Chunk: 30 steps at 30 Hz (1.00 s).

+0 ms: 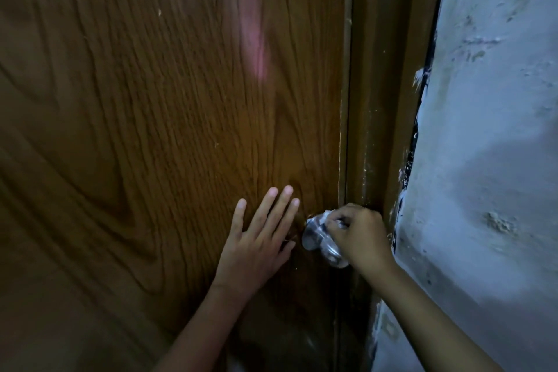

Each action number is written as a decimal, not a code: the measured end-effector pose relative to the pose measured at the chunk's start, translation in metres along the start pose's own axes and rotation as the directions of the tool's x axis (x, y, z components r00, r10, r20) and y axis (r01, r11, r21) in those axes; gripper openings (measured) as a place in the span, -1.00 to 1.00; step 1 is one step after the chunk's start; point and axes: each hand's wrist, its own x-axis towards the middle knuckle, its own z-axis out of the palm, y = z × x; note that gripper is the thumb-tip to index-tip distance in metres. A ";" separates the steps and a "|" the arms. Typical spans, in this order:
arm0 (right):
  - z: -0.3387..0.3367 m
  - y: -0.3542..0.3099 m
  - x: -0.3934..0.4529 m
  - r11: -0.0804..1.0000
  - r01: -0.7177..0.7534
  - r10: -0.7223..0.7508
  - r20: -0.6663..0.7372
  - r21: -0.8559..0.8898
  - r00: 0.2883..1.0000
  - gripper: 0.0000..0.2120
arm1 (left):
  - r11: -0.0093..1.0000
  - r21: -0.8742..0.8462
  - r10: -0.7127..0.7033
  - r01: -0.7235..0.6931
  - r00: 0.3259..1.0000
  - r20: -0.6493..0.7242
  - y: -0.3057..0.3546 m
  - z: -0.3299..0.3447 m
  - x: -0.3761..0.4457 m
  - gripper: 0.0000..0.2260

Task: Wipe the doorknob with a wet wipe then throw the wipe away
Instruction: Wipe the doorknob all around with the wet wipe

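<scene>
Here the right hand (pixel 360 235) has its fingers curled around a white wet wipe (pixel 327 218), pressing it onto the top of the shiny metal doorknob (pixel 321 243) near the door's right edge. Just left of the knob, the left hand (pixel 258 238) lies flat with straight, spread fingers on the brown wooden door (pixel 151 115), holding nothing

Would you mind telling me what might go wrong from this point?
The wet wipe is bunched small under the right hand, so parts of the shiny doorknob may go unwiped. The left hand lies flat on the door; hard rubbing might still shift it against the frame.
</scene>
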 end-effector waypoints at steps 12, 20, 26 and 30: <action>0.005 -0.007 -0.005 0.984 0.136 -0.132 0.042 -0.111 0.990 -0.91 | 0.999 0.043 0.029 -0.027 0.999 -0.028 0.000 0.006 -0.001 -0.35; 0.015 -0.018 -0.012 0.943 0.232 -0.205 0.132 -0.239 0.970 -0.90 | 0.978 0.137 0.160 -0.156 0.987 -0.020 -0.009 0.010 -0.003 -0.27; 0.018 -0.012 -0.013 0.822 0.366 -0.316 0.186 -0.435 0.930 -0.93 | 0.946 0.149 0.289 -0.289 0.957 0.018 -0.019 0.009 -0.004 -0.28; 0.004 -0.015 0.000 0.922 0.185 -0.168 0.079 -0.341 0.983 -0.84 | 0.945 0.134 0.298 -0.298 0.954 0.023 -0.020 0.008 -0.003 -0.29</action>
